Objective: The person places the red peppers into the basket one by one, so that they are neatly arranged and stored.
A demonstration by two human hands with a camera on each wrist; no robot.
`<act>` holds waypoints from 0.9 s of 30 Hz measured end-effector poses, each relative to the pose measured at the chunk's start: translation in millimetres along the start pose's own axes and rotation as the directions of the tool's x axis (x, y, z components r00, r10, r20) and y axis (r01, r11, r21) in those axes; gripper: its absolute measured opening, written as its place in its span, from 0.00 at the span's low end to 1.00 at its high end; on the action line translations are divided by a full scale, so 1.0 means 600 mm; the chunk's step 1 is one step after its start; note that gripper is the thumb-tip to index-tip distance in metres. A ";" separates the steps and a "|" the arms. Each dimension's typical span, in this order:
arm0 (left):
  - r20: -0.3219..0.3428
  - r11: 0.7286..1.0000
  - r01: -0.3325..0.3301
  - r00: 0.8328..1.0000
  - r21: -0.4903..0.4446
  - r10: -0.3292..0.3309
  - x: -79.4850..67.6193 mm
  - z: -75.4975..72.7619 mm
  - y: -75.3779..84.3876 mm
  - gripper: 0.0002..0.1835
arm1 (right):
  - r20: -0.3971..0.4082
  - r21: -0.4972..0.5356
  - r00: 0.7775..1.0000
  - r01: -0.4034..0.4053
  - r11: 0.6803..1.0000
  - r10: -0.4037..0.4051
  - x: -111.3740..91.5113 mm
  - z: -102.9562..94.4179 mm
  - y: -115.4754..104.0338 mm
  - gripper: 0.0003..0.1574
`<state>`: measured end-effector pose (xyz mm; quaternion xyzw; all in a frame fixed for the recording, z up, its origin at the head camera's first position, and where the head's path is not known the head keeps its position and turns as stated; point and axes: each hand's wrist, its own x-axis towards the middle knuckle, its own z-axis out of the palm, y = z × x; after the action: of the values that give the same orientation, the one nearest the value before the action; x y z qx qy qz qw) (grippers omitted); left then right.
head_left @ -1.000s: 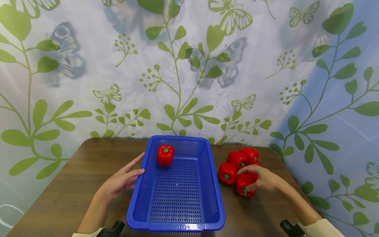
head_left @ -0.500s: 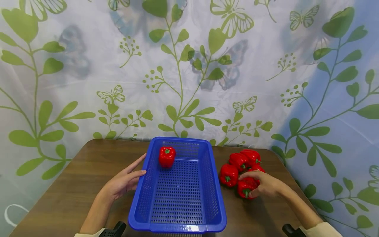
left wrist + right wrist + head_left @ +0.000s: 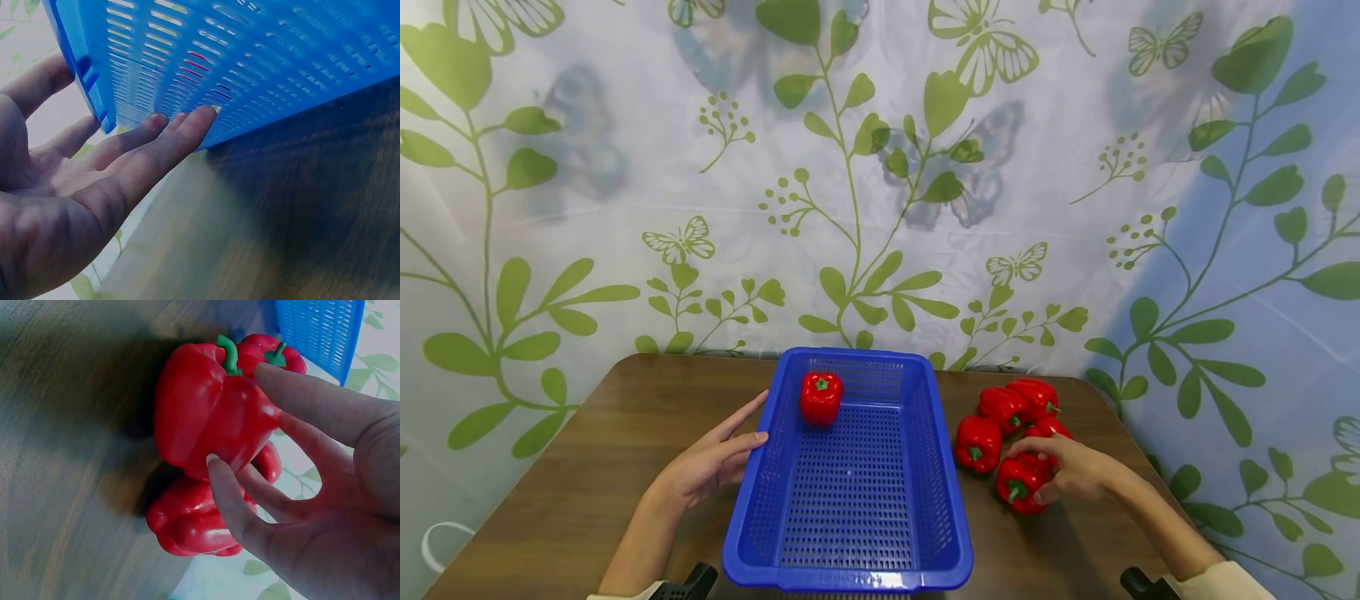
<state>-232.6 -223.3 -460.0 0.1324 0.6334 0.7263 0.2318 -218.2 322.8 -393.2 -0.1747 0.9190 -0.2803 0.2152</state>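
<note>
A blue perforated plastic basket (image 3: 848, 579) stands on the table in the head view, with one red bell pepper (image 3: 822, 398) upright at its far left. My left hand (image 3: 707, 468) rests against the basket's left side, its fingers extended; the left wrist view has the fingers along the slotted outer wall (image 3: 262, 69). To the right of the basket, my right hand (image 3: 1075, 471) grips another red bell pepper (image 3: 206, 406) between thumb and fingertips. Its green stem tilts towards the front. Beside and behind it lie several more red bell peppers (image 3: 977, 442).
The brown wooden table (image 3: 647, 400) extends left and right of the basket. Behind it hangs a white curtain (image 3: 887, 208) printed with green leaves and butterflies. A white cord (image 3: 445, 529) loops at the lower left.
The bell pepper in my right hand has shifted slightly towards the front, its stem now tipped lower. My left hand and the basket have stayed in place.
</note>
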 end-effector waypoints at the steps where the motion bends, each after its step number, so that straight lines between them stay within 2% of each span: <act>1: 0.000 1.000 -0.001 1.000 -0.002 0.001 0.000 0.000 0.000 0.39 | -0.003 -0.008 1.000 -0.008 1.000 0.008 0.000 0.000 -0.001 0.34; 8: 0.017 1.000 -0.021 1.000 0.004 0.021 0.000 0.000 0.001 0.39 | -0.040 -0.042 0.997 -0.065 0.997 0.064 0.002 -0.001 -0.008 0.34; 15: 0.033 1.000 -0.030 0.999 -0.008 0.030 0.000 -0.001 0.000 0.39 | -0.093 -0.055 0.994 -0.058 0.997 0.053 0.004 0.001 -0.008 0.33; 21: 0.038 0.999 -0.031 0.999 -0.014 0.031 -0.001 -0.001 0.000 0.39 | -0.083 -0.048 0.994 -0.081 0.996 0.077 0.007 0.003 -0.008 0.33; 27: 0.044 0.999 -0.030 0.999 -0.025 0.031 -0.002 -0.001 0.001 0.39 | -0.033 -0.011 0.994 -0.108 0.994 0.108 0.009 0.003 -0.007 0.37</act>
<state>-231.8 -224.4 -459.3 0.1554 0.6172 0.7341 0.2365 -220.8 316.3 -393.5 -0.1216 0.9323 -0.2652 0.2139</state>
